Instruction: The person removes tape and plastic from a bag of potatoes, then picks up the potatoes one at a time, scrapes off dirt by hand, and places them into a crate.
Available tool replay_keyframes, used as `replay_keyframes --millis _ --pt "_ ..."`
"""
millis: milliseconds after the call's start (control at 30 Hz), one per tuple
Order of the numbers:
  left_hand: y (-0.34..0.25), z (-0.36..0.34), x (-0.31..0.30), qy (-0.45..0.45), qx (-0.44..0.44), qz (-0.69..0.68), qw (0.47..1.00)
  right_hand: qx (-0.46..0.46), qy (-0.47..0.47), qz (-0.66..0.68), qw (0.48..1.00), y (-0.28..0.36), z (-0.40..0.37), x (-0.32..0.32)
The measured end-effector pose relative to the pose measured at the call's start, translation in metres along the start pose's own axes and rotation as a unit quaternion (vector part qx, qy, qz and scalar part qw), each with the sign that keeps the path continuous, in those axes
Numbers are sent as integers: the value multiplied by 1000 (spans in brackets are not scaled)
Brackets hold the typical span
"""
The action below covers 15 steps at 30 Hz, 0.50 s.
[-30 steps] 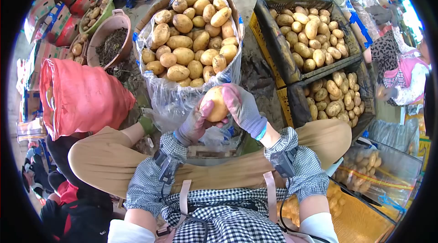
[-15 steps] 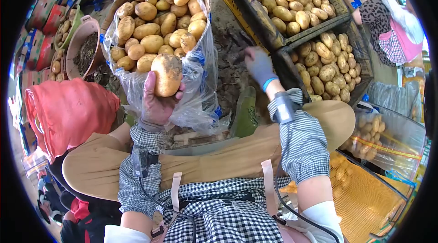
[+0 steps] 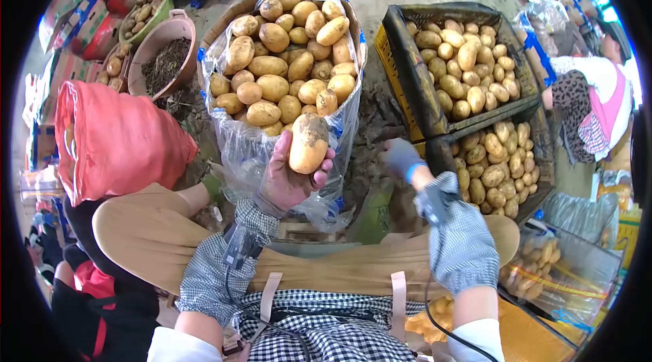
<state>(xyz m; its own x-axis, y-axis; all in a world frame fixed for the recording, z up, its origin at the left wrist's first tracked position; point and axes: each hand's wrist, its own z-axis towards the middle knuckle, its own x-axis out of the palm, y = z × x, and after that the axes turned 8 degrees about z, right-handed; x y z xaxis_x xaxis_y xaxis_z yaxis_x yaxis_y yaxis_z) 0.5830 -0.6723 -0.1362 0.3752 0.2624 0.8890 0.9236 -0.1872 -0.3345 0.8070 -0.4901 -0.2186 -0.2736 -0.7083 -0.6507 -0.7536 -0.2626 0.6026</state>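
My left hand point(image 3: 293, 175) is closed around a large potato point(image 3: 309, 142) with soil on its upper end. It holds this potato at the near rim of a round, plastic-lined container point(image 3: 227, 134) heaped with potatoes point(image 3: 274, 87). My right hand point(image 3: 402, 158), in a grey glove with a blue cuff, hovers over the dark ground between that container and the black-lined crates. Its fingers are smeared and partly turned away, and no object shows in it. Close to its right stands the lower crate of potatoes point(image 3: 494, 173).
Another crate point(image 3: 401, 39) of potatoes stands behind the lower one. On the left are a red sack point(image 3: 122, 148) and a tub point(image 3: 187, 30) of dark debris. A bagged box of potatoes point(image 3: 577, 274) sits at the right, near another person point(image 3: 604, 100). A green boot point(image 3: 375, 209) is below.
The view has shifted, so the container and crates appear lower and the container farther right. My left hand still holds the potato; my right hand stays beside the crates.
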Motion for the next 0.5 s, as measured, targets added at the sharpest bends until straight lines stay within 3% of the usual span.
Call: replay_keyframes --millis 33,67,100,167,267,367,500 --pt "0 1 1 12 -9 -50 999 37 12 67 997 -1 -7 -18" --pt "0 3 3 25 -18 -98 995 103 12 138 985 45 -36 -51" --pt "0 3 4 38 -27 -146 988 72 0 278 958 48 -49 -60" --pt "1 1 5 50 -36 -191 980 36 -97 435 895 76 -78 -69" --pt "5 1 7 64 -43 -238 968 -53 -196 490 848 112 -106 -47" --pt "4 -2 10 64 -40 -253 965 -57 -116 553 823 133 -116 -11" --pt "-2 -6 12 115 -6 -221 968 -69 -18 533 843 132 -111 6"
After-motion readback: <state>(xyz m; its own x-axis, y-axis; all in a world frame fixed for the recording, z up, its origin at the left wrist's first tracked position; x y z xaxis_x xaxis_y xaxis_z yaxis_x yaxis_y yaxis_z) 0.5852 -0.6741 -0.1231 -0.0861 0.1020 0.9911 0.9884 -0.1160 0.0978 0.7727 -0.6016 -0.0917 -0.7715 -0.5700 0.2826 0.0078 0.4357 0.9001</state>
